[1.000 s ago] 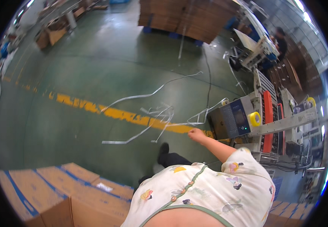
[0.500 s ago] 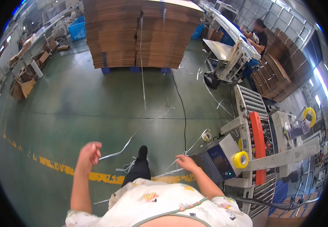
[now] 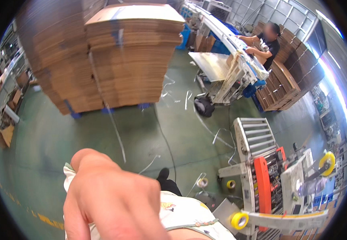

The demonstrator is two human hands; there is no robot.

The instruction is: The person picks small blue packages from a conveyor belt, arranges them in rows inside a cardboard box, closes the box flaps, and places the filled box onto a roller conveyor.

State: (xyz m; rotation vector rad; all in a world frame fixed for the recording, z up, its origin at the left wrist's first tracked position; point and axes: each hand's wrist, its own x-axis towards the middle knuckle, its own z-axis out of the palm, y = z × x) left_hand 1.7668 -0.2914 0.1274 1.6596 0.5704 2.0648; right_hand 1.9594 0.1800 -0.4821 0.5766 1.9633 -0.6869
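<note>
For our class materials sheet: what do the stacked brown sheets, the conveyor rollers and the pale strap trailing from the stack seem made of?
Stacked brown sheets: likely cardboard, matt, judging by the many thin layered edges.
Conveyor rollers: probably metal, smooth and grey with a soft sheen.
Pale strap: perhaps plastic, narrow and ribbon-like, though this view can't settle its finish.

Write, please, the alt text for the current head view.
The wearer's left hand looms large at lower left. Beyond are stacked flat cardboard sheets, white strapping on the green floor, a roller conveyor near yellow tape rolls at right, and a co-worker farther back.
</note>
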